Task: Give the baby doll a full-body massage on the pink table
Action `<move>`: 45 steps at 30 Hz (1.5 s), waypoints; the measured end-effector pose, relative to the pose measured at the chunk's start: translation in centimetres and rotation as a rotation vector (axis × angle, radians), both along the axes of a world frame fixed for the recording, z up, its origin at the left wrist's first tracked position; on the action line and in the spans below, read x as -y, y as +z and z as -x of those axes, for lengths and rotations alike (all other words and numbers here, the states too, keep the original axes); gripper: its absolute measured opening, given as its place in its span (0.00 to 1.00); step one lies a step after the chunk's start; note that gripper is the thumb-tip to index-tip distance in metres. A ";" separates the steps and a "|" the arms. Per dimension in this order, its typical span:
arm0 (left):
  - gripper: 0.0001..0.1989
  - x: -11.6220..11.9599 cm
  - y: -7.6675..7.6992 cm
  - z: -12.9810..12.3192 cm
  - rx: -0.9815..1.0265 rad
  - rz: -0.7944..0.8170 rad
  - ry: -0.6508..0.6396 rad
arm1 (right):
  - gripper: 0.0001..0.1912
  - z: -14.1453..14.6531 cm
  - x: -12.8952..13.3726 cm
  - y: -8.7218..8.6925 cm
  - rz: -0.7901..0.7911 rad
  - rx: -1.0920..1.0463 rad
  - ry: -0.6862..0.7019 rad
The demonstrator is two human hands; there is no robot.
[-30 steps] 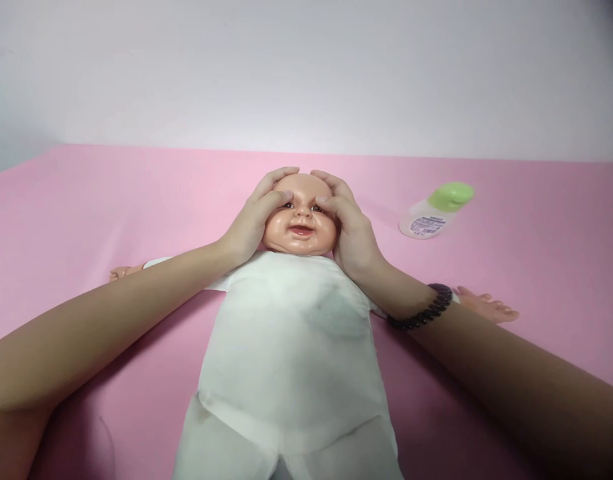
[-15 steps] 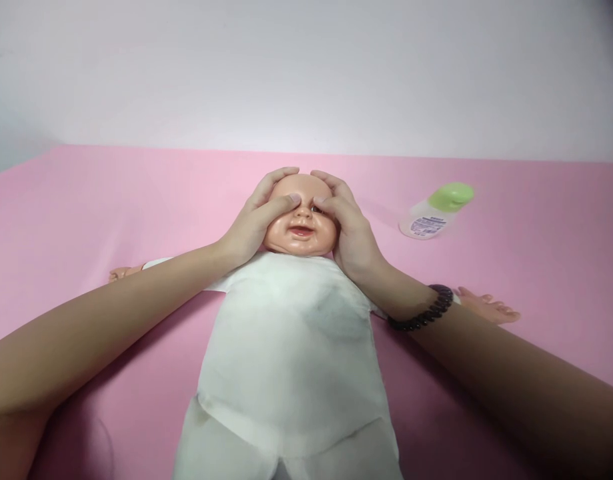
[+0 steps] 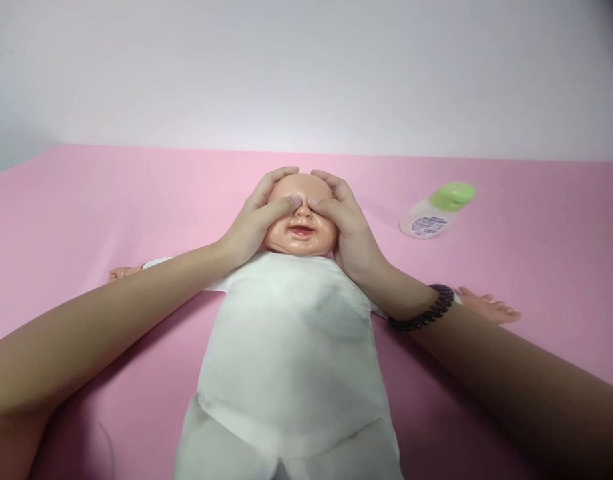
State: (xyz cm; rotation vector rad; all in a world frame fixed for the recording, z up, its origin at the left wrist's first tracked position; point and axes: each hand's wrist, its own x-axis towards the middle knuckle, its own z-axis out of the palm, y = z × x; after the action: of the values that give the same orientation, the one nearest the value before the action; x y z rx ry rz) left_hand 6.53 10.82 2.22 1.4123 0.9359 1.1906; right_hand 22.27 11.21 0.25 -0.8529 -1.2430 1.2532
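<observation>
A baby doll (image 3: 296,353) with a white cloth body lies face up, its head toward the far side. My left hand (image 3: 253,223) cups the left side of the doll's head (image 3: 301,233), its thumb resting over the eye on that side. On the right side my right hand (image 3: 353,230) cups the head in the same way, with its thumb over the other eye. Both thumb tips sit near the bridge of the nose, a small gap between them. Fingers of both hands curl round toward the top of the head. The doll's mouth stays visible.
A pink surface (image 3: 86,220) lies under the doll, with a pale wall (image 3: 306,73) behind it. To the right stands a tilted-looking clear bottle (image 3: 426,220) with a green cap. The doll's arms stretch out sideways beneath my forearms. A dark coil band (image 3: 426,310) circles my right wrist.
My right thumb has moved left toward the nose and now covers the eye that was partly visible. My left hand and the doll look unmoved.
</observation>
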 end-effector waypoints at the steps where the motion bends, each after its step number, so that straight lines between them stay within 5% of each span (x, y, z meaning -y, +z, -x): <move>1: 0.26 0.0 0.0 0.0 -0.003 0.002 0.000 | 0.23 0.0 0.0 0.0 0.000 0.002 -0.001; 45: 0.24 0.0 0.2 -0.2 -0.001 0.012 0.015 | 0.21 0.2 -0.1 0.0 -0.003 -0.023 -0.006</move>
State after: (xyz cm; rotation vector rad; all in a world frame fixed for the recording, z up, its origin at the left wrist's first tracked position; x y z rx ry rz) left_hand 6.72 10.78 2.42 1.3984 0.9547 1.1938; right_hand 22.10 11.35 0.25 -0.8373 -1.2230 1.2530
